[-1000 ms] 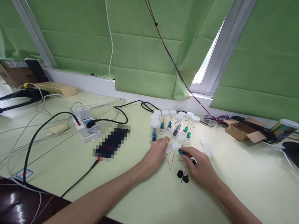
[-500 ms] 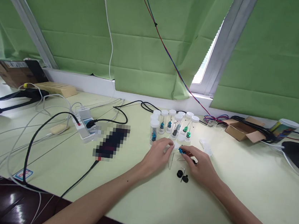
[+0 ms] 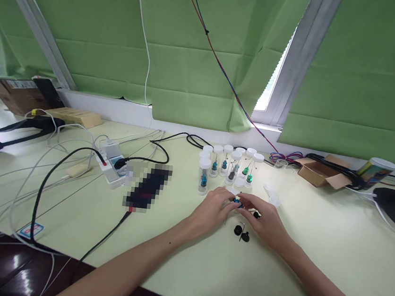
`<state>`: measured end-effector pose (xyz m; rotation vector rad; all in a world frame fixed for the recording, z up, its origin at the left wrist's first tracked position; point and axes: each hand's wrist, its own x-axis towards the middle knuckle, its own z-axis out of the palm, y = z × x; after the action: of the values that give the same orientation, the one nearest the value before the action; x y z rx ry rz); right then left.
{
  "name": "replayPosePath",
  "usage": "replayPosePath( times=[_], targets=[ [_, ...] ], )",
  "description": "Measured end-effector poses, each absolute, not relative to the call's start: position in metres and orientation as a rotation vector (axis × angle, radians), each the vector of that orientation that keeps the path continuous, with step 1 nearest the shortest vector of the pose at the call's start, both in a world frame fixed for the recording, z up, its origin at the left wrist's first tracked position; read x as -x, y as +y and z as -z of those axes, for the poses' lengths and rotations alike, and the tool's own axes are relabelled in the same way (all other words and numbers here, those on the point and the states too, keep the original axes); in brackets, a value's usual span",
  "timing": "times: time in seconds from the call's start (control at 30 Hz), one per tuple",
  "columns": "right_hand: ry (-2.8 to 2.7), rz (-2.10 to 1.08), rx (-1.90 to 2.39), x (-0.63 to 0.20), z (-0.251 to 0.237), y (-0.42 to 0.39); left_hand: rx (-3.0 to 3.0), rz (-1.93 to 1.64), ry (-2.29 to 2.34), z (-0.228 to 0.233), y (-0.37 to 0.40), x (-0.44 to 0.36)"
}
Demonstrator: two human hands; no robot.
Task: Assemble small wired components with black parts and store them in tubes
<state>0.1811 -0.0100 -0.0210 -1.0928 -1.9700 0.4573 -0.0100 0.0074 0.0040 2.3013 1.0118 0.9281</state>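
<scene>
Over the pale table (image 3: 313, 256), left hand (image 3: 212, 210) has closed in, both pinching right hand's (image 3: 264, 219) blue piece (image 3: 237, 200).

Pale green table (image 3: 313, 256) beneath green blinds (image 3: 201, 48), daylit window (image 3: 270, 92) behind.

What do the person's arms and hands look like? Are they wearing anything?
Both arms are bare from the bottom edge of the picture to the fingers: no sleeves show. The left hand and the right hand wear no gloves, and no rings, watch or bracelet can be seen. The forearms are long and slim. No markings show on them.
</scene>
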Motion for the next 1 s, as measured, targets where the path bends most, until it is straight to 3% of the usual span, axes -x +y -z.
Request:
replayPosePath(
  times=[0.33, 0.6, 1.0],
  targets=[
    [-1.957, -0.464, 1.096, -0.18, 0.015, -0.012, -2.221, -1.098, 1.017, -0.001, 0.004, 0.007],
    [-2.038, -0.36, 1.156, -0.186, 0.011, -0.008, -1.803, -1.277, 1.071, -0.002, 0.01, 0.01],
    [-2.331, -0.444, 1.247, -0.193, 0.006, -0.01, -1.471, -1.271, 1.011, 0.007, 0.018, 0.006]
  ],
)
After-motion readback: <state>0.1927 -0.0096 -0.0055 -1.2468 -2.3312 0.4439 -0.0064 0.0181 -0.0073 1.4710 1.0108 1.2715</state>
